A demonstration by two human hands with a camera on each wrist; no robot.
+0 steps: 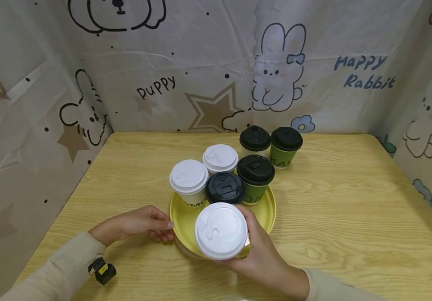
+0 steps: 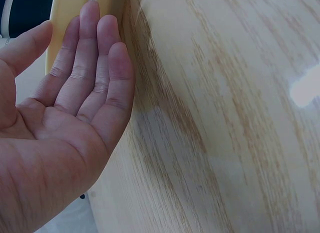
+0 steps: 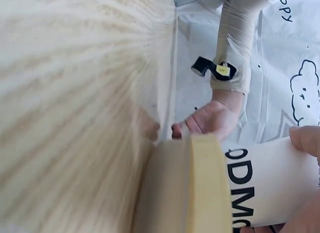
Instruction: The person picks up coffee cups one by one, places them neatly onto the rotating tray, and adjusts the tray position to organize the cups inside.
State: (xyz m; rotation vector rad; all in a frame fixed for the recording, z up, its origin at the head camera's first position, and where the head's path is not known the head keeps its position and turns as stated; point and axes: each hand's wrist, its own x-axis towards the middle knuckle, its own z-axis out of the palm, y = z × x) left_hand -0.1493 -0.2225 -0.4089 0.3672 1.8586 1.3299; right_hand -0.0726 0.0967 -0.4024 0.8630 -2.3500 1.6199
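My right hand grips a white-lidded paper cup over the front of a round yellow tray. In the right wrist view, the cup's white side bears black letters, and my fingertips curl around it. At the tray's left rim is my left hand, its fingertips right at the edge. The left wrist view shows those fingers nearly straight and the thumb held apart. Two white-lidded cups, one at left and one behind, stand beside a black-lidded cup and a green black-lidded cup.
Behind the tray, two more black-lidded cups stand on the wooden table, one pale and one green. A printed cloth hangs around the back and sides. A small black device is strapped to my left sleeve.
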